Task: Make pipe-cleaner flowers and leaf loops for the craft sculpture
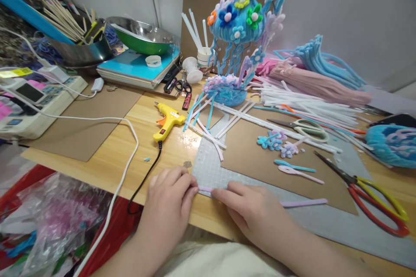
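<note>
A short lilac pipe cleaner (pixel 204 189) lies level between my two hands at the front edge of the grey cutting mat (pixel 211 173). My left hand (pixel 173 194) is closed, its thumb and index finger pinching the left end. The fingertips of my right hand (pixel 242 201) are on the right end, its fingers together. Another lilac pipe cleaner (pixel 305 203) sticks out beyond my right wrist. Looped blue (pixel 295 165) and lilac (pixel 300 174) pieces rest on the brown cardboard (pixel 253 156), with small fluffy flowers (pixel 271 140) behind them.
A yellow glue gun (pixel 169 121) and its black cord lie left of the mat. Red-yellow scissors (pixel 367 190) and pale-handled scissors (pixel 305 127) are at right. A jellyfish-like pipe-cleaner piece (pixel 237 17) stands at the back. A white cable (pixel 133 138) crosses the left side.
</note>
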The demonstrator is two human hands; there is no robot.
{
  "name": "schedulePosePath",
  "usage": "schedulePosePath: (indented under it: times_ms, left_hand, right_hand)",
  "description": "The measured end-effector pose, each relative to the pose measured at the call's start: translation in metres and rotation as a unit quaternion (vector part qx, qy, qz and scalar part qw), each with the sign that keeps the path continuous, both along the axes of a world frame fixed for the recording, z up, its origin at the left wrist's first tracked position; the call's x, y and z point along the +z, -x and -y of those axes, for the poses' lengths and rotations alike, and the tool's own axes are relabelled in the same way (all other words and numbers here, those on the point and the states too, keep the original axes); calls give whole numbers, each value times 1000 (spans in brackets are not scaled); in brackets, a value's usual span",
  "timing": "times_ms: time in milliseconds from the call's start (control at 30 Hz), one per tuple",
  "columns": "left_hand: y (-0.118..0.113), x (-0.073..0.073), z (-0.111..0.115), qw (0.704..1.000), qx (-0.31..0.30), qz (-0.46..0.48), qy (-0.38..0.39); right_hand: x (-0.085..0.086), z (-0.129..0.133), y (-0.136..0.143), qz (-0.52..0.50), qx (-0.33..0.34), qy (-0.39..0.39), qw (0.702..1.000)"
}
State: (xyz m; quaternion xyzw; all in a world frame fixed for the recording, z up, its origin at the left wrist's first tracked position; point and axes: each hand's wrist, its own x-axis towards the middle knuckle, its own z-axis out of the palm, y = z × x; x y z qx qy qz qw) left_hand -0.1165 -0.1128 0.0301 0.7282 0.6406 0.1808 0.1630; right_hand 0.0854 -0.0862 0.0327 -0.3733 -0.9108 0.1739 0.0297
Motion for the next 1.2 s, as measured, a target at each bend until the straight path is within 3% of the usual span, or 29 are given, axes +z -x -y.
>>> schedulePosePath:
  times_ms: [400,533,733,933,1067,1200]
  left_hand:
    - [-5,-2,1,1000,14,3,-15]
    - [-6,-1,-1,1000,-11,23,-8]
    - [-15,7,-9,993,-48,94,58]
    - [-34,13,-9,995,-54,46,67]
    - [-37,15,-9,995,-39,43,79]
    - [-33,27,-17,989,-16,118,90]
  right_hand:
    - [1,-1,2,4,-3,-8,1000]
    - [2,1,3,13,1,-2,1000]
    - [6,2,0,46,11,-31,998]
    - [5,0,-2,47,32,-49,997]
    - [0,0,-1,21,31,-51,998]
    - [8,-1,-6,-30,9,-36,999]
